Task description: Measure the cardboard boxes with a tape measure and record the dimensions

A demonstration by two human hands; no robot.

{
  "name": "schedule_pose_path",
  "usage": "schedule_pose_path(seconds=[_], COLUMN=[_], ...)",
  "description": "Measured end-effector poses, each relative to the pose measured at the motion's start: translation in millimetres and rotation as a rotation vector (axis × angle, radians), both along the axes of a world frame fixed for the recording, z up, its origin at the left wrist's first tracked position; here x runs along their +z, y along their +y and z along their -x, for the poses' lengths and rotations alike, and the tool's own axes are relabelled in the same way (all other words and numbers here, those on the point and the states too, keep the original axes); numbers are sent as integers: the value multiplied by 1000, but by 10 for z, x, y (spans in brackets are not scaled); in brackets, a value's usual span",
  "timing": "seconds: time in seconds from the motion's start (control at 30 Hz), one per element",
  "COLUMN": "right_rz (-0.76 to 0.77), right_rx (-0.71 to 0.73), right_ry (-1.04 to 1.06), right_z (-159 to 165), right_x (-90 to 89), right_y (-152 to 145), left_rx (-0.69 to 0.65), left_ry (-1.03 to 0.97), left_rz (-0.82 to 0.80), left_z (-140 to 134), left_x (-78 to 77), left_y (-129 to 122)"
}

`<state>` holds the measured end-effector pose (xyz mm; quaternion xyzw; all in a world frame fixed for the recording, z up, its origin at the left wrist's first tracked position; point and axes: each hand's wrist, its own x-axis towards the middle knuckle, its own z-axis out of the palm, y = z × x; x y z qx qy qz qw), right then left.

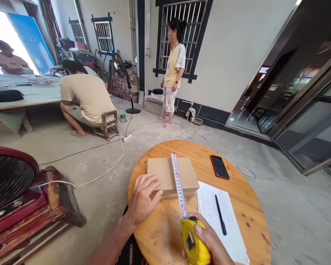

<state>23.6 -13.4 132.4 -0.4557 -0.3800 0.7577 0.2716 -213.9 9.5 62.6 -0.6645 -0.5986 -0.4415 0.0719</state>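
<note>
1. A person's right hand [206, 239] closes around a yellow tape measure [191, 243] at the near side of a round wooden table [160, 235], thumb on top of the case.
2. The metal tape [178, 184] runs out from the case and across the top of a brown cardboard box [161, 171], its tip just past the far edge.
3. The box lies flat on the table, left of its middle. The left hand [143, 198] lies at its near left corner, fingers spread; whether it grips or only rests there, one cannot tell.
4. Beside the box, to the right, a black pen [220, 215] lies on white paper [209, 224]; farther back sits a phone [220, 166] with a red edge.
5. Beyond, a person in a yellow shirt [174, 66] stands near a barred window [191, 48], while another sits bent forward on a small chair [109, 123].
</note>
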Motion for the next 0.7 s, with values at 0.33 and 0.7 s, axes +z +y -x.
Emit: schedule_pose_path(seconds=[0.33,0.7], right_rz=[7,22], right_rx=[82,88], right_ry=[-40,42], right_z=[105,101], right_x=[-125,-218], right_y=[55,-35], left_rx=[3,20], left_ry=[-32,-51], left_rz=[7,37], left_z=[8,1], left_x=[-101,-125], left_y=[-6,-8])
